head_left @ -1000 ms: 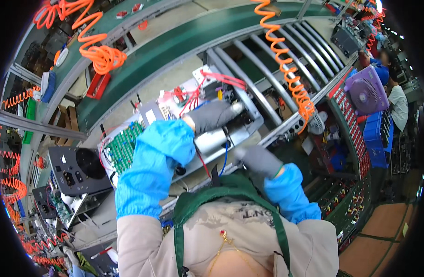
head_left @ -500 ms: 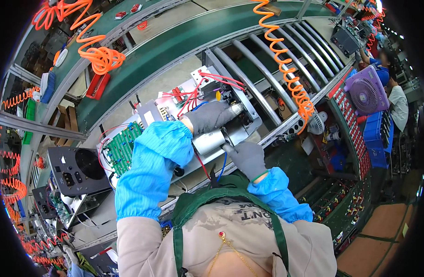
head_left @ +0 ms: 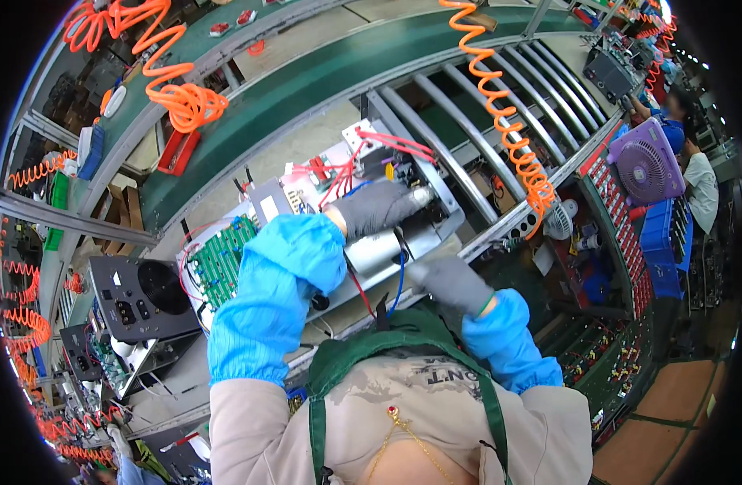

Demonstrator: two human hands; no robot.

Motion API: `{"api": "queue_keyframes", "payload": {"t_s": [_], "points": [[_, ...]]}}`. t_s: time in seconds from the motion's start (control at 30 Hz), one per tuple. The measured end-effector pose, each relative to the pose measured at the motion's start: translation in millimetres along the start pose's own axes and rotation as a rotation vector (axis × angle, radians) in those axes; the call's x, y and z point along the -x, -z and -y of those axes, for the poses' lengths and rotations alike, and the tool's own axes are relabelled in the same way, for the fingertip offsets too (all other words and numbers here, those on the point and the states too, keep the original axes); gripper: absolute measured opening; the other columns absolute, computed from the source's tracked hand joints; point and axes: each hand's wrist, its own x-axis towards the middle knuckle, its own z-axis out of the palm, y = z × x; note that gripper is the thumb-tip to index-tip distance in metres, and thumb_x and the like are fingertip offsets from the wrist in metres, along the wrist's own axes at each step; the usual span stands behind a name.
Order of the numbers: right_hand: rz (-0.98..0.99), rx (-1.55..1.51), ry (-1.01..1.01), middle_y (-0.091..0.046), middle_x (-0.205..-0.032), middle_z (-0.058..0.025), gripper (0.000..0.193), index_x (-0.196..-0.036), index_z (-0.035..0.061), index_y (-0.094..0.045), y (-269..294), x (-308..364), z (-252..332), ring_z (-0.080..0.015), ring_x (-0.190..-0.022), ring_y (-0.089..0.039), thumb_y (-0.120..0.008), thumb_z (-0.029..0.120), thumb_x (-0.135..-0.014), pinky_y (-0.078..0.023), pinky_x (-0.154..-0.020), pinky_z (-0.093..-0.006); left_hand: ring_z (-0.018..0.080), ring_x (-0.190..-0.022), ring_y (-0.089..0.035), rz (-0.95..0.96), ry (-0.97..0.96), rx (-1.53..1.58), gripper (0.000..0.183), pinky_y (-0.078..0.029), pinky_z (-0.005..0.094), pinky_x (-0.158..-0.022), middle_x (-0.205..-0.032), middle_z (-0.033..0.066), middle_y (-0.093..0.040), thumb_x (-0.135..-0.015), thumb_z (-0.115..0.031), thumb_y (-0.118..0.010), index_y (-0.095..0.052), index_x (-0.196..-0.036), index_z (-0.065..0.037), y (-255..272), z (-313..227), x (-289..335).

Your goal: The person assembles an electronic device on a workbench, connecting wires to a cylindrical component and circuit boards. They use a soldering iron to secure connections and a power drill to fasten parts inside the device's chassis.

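Observation:
My left hand (head_left: 379,208), in a grey glove, reaches across the right end of an open metal chassis (head_left: 448,230). Its fingers bend together over dark parts there; what they grip is hidden. Just below that hand lies a silver cylinder (head_left: 377,252). A blue wire (head_left: 401,279) and a red wire (head_left: 360,284) hang from the chassis toward my apron. My right hand (head_left: 452,283), also gloved in grey, is smeared by motion close to the cylinder's right end, apart from it. Green circuit boards (head_left: 225,257) and red wires (head_left: 339,174) sit in the same chassis.
A black housing with a round fan (head_left: 137,295) stands to the left. Metal rollers (head_left: 444,133) run off at the upper right, with an orange coiled hose (head_left: 512,145) hanging over them. A purple fan (head_left: 647,159) and blue bin (head_left: 660,234) are farther right, near another person.
My right hand has drawn away from the cylinder's end, toward the right and slightly down. The left hand keeps its place on the chassis. The whole view has shifted slightly.

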Motion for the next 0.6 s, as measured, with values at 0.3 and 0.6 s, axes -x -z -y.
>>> {"api": "queue_keyframes", "payload": {"t_s": [0.3,0.6], "points": [[-0.043,-0.109,0.161,-0.061,-0.062,-0.0081,0.04,-0.069,0.002,-0.064,5,6,13,-0.0173,-0.057,-0.058,-0.049,0.032,-0.092,-0.046,-0.056,-0.0313,0.0392,-0.08,-0.058,0.061,0.18,0.004,0.072,-0.044,0.0445,-0.078,-0.081,0.0249,-0.06,-0.094,-0.059,-0.024,-0.061,-0.091,0.003,2,-2,2],[-0.119,-0.113,-0.05,-0.061,-0.06,-0.0108,0.058,-0.066,0.0012,-0.066,-14,-8,-11,-0.0221,-0.06,-0.06,-0.047,0.05,-0.09,-0.046,-0.062,-0.0333,0.0359,-0.072,-0.057,0.105,0.185,-0.045,0.07,-0.044,0.0429,-0.072,-0.072,0.0224,-0.056,-0.096,-0.056,-0.025,-0.06,-0.091,0.004,14,-20,2]]}}
